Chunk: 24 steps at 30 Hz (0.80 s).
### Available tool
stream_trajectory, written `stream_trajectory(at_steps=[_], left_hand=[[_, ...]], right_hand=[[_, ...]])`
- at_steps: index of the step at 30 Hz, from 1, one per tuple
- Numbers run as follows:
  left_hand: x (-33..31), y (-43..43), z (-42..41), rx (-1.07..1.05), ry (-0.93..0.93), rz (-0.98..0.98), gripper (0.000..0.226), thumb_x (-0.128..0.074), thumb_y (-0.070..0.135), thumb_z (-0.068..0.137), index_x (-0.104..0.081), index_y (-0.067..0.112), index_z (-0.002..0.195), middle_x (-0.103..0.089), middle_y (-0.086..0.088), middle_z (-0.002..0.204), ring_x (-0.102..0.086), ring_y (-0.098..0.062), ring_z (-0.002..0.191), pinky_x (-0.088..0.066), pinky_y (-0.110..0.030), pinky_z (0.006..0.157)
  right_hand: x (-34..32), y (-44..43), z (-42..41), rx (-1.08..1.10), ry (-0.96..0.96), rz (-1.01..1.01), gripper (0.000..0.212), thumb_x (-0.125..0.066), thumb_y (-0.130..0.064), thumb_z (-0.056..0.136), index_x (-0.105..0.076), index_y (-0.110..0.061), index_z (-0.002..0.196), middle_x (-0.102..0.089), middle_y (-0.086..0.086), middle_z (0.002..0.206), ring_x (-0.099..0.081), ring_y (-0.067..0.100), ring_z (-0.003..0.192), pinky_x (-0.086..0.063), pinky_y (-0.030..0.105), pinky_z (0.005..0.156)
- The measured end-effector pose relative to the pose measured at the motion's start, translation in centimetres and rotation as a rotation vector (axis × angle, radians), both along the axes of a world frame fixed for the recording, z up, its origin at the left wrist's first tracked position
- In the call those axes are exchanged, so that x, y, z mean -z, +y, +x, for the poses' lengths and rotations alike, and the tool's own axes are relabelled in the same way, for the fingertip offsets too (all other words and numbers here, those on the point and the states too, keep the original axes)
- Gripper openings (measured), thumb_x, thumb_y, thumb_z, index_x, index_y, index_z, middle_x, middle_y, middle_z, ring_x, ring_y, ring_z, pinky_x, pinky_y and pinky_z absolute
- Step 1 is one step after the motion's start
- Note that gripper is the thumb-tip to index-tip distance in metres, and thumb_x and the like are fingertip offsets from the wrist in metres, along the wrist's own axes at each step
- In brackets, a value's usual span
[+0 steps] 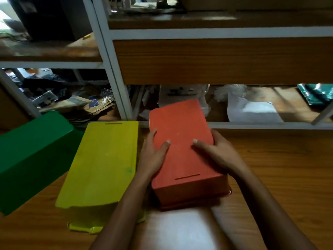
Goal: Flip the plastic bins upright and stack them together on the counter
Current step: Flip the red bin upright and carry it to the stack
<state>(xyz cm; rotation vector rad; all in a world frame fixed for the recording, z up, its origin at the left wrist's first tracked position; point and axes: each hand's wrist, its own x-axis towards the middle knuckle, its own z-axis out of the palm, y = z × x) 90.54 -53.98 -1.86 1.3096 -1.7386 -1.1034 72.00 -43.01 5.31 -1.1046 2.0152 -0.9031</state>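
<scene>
The green bin [30, 156] at 9 o'clock runs off the left edge, so its far end is unseen. The left forearm covers the yellow bin's [102, 163] near right corner. The red bin [182, 150] lies mouth-down, its inside hidden. The right hand [214, 154] gripping it has its fingers out of sight behind the bin's 3 o'clock side, and the left hand [153, 156] masks part of the 9 o'clock side. Both forearms leave the bottom edge. Shelf clutter [54, 98] at 10 o'clock is too blurred to name. A teal item [317, 94] at 2 o'clock is cut by the right edge.

white shelf frame [115, 83] | wood panel [216, 60] | white paper [252, 110] lower right | cardboard clutter [81, 105] lower left
</scene>
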Motion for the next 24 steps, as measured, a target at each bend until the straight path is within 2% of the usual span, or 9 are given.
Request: stream_trajectory(at_steps=[6,8,9,13,16,18,20,22,24], left_hand=[[1.4,2.3,-3.3,-0.047,0.402,0.183,0.044,-0.062,0.028,0.095,-0.049,0.024,0.137,-0.052,-0.004,0.140,-0.054,-0.017,0.123,-0.048,-0.033,0.102],[2.7,3.0,-4.0,-0.056,0.455,0.249,0.045,-0.059,0.025,0.097,-0.048,0.018,0.140,-0.054,-0.009,0.139,-0.058,-0.016,0.117,-0.053,-0.022,0.088],[3.1,3.2,-4.1,-0.061,0.461,0.281,0.046,-0.057,0.024,0.098,-0.046,0.017,0.142,-0.054,-0.010,0.139,-0.059,-0.016,0.115,-0.053,-0.018,0.083],[4.1,3.2,-3.9,-0.076,0.374,0.289,0.044,-0.049,0.025,0.102,-0.043,0.015,0.144,-0.051,-0.012,0.143,-0.053,-0.022,0.126,-0.047,-0.023,0.091],[2.7,2.7,-3.4,-0.114,0.250,0.138,0.038,-0.048,0.026,0.103,-0.050,0.012,0.138,-0.054,-0.008,0.138,-0.051,-0.021,0.127,-0.042,-0.014,0.093],[-0.1,2.2,-3.0,-0.159,0.303,-0.002,0.039,-0.053,0.033,0.100,-0.056,0.011,0.132,-0.059,-0.004,0.129,-0.055,-0.017,0.119,-0.042,-0.009,0.088],[-3.1,1.4,-3.0,-0.127,0.376,-0.028,0.055,-0.055,0.053,0.088,-0.059,0.018,0.129,-0.062,0.000,0.127,-0.058,-0.014,0.115,-0.048,-0.024,0.092],[-5.0,1.1,-3.3,-0.093,0.407,0.067,0.056,-0.060,0.051,0.086,-0.056,0.022,0.134,-0.058,-0.001,0.133,-0.057,-0.015,0.118,-0.050,-0.031,0.091],[-5.6,1.6,-3.7,-0.091,0.412,0.150,0.048,-0.062,0.031,0.094,-0.051,0.020,0.139,-0.051,-0.001,0.137,-0.052,-0.013,0.119,-0.047,-0.021,0.081]], right_hand=[[-5.6,1.8,0.1,-0.008,0.272,-0.109,0.054,-0.037,-0.056,0.098,-0.052,-0.022,0.136,-0.060,0.008,0.135,-0.057,0.027,0.118,-0.043,0.039,0.094],[-5.6,2.2,0.6,-0.027,0.366,-0.077,0.047,-0.032,-0.046,0.103,-0.051,-0.022,0.139,-0.058,0.010,0.138,-0.055,0.027,0.121,-0.040,0.037,0.093],[-5.4,2.4,0.8,-0.038,0.424,-0.060,0.046,-0.032,-0.041,0.103,-0.048,-0.023,0.142,-0.058,0.009,0.139,-0.055,0.028,0.123,-0.041,0.037,0.094],[-4.1,2.4,0.9,-0.169,0.643,-0.016,0.048,-0.035,-0.026,0.097,-0.042,-0.027,0.145,-0.056,0.005,0.138,-0.055,0.034,0.116,-0.046,0.044,0.096],[-3.9,2.0,1.0,-0.178,0.748,0.049,0.048,-0.036,-0.044,0.098,-0.039,-0.031,0.144,-0.048,0.003,0.145,-0.045,0.034,0.127,-0.040,0.053,0.101],[-3.5,1.5,0.7,-0.166,0.710,0.161,0.067,-0.038,-0.066,0.090,-0.033,-0.031,0.147,-0.037,0.008,0.151,-0.037,0.036,0.135,-0.037,0.058,0.103],[-3.1,0.9,0.3,-0.140,0.580,0.233,0.089,-0.048,-0.077,0.079,-0.024,-0.028,0.150,-0.033,0.012,0.152,-0.039,0.036,0.134,-0.042,0.056,0.103],[-3.0,0.2,0.3,-0.112,0.379,0.168,0.079,-0.060,-0.064,0.081,-0.034,-0.023,0.144,-0.048,0.010,0.142,-0.054,0.031,0.123,-0.049,0.049,0.098],[-2.8,-0.2,0.5,-0.083,0.177,0.041,0.052,-0.065,-0.039,0.088,-0.048,-0.020,0.133,-0.062,0.005,0.127,-0.062,0.024,0.109,-0.053,0.041,0.093]])
